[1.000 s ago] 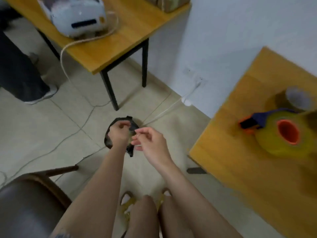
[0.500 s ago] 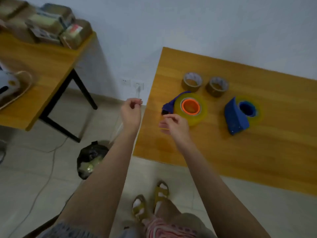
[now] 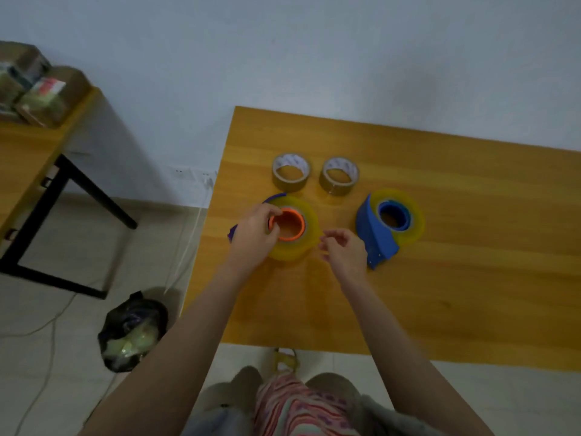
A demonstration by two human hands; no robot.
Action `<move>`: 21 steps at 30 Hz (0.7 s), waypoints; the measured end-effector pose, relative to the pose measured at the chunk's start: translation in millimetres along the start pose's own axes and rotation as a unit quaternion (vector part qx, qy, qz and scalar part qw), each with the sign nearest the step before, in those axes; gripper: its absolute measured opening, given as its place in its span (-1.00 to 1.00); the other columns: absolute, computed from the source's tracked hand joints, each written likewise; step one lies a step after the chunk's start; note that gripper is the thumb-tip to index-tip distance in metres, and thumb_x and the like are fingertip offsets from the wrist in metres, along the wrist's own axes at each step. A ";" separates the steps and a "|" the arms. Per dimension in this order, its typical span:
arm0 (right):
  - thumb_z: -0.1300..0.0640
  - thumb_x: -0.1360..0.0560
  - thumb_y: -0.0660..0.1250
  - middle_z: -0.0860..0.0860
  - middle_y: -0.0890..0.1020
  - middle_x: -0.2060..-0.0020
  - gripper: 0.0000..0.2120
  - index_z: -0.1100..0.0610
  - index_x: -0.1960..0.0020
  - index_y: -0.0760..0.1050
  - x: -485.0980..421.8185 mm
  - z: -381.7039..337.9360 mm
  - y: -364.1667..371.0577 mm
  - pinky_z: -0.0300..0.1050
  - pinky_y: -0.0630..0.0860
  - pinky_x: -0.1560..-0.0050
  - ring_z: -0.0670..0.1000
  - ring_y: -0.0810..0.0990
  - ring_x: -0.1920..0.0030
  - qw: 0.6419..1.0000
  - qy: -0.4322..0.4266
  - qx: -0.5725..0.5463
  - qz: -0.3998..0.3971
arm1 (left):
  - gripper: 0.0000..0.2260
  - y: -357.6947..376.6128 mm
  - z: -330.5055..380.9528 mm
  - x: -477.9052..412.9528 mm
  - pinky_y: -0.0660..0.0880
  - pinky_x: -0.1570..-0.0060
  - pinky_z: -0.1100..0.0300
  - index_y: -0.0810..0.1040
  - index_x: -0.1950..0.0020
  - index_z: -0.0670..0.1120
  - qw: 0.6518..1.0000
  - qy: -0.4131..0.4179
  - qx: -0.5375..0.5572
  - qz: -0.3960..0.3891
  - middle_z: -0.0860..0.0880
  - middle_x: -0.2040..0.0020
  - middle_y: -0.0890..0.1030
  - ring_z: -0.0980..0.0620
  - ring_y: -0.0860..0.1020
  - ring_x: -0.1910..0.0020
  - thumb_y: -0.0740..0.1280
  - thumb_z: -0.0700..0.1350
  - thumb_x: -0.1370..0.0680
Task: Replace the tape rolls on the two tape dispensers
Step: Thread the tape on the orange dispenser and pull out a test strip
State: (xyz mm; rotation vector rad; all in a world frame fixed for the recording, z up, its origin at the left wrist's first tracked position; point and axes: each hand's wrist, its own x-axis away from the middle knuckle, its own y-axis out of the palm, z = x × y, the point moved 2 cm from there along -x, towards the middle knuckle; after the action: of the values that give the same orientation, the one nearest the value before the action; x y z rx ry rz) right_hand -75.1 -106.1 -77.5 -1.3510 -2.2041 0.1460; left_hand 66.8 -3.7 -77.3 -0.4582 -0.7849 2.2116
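On the wooden table (image 3: 440, 294) lie two tape dispensers with yellowish rolls. The left dispenser (image 3: 295, 234) has an orange core and a purple frame; my left hand (image 3: 254, 234) grips it, fingers hooked over the core's rim. The blue dispenser (image 3: 382, 228) lies to the right with its roll mounted. My right hand (image 3: 344, 250) hovers between the two, fingers loosely curled and pinched, perhaps on a thin tape end. Two brown tape rolls (image 3: 290, 171) (image 3: 339, 176) sit behind the dispensers.
A black rubbish bag (image 3: 132, 332) sits on the floor left of the table, with cables nearby. A second wooden table (image 3: 28, 158) with boxes stands at the left. The white wall runs right behind the work table.
My view swung from the rubbish bag on the floor up to the table. Both hands rose from the bag; the left hand took hold of the orange-core dispenser, the right moved beside it.
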 end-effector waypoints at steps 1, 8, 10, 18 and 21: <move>0.20 -0.53 0.25 -0.01 0.62 0.11 -0.90 0.06 0.02 0.52 -6.5 0.9 -2.9 0.06 0.59 -0.03 0.02 0.61 0.03 1.000 0.000 0.012 0.010 | -0.81 6.6 1.5 0.1 0.41 -0.05 0.22 0.55 -0.10 -0.16 0.999 0.032 -0.024 -0.022 -0.08 -0.08 0.59 -0.03 0.51 -0.12 0.33 -0.25 -0.50; 0.06 -0.54 0.27 -0.05 0.55 -0.06 -0.71 0.06 -0.24 0.47 -34.4 12.0 5.2 0.06 0.55 -0.15 0.01 0.55 -0.11 0.998 0.049 0.050 -0.007 | -0.73 30.5 -5.0 10.2 0.43 -0.09 0.09 0.55 -0.10 -0.16 0.984 0.113 -0.117 -0.077 -0.06 -0.06 0.59 -0.06 0.54 -0.11 0.41 -0.06 -0.47; 0.04 -0.53 0.29 0.00 0.56 -0.12 -0.64 0.10 -0.29 0.45 -35.3 16.2 8.7 0.09 0.55 -0.15 0.04 0.55 -0.14 0.997 0.062 0.038 -0.027 | -0.74 26.6 -6.1 9.7 0.46 -0.02 0.10 0.54 -0.08 -0.16 0.985 0.122 -0.123 -0.011 -0.08 -0.03 0.60 -0.07 0.56 -0.05 0.35 -0.04 -0.47; -0.08 -0.50 0.31 0.07 0.52 -0.28 -0.43 0.14 -0.43 0.32 -40.8 10.1 25.6 0.13 0.49 -0.24 0.11 0.52 -0.25 0.990 0.076 0.059 -0.107 | -0.50 16.6 -20.6 -20.7 0.43 -0.21 0.05 0.32 -0.39 -0.20 0.984 -0.042 -0.172 -0.028 -0.16 -0.28 0.47 -0.12 0.46 -0.26 0.35 -0.07 -0.51; -0.03 -0.51 0.30 0.07 0.62 -0.10 -0.64 0.09 -0.25 0.49 -42.1 14.4 34.9 0.14 0.55 -0.15 0.11 0.59 -0.10 0.987 0.061 0.084 -0.123 | -0.44 16.6 -21.4 -25.0 0.45 -0.18 0.03 0.22 -0.45 -0.20 0.978 -0.106 -0.164 -0.067 -0.17 -0.32 0.44 -0.13 0.46 -0.26 0.32 -0.03 -0.54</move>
State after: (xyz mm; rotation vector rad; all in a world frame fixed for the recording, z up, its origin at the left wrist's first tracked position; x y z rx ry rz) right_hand -40.0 -122.2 -118.8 -0.9635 -2.1799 0.1484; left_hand 86.2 -22.8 -102.2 -0.3182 -1.2691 2.0306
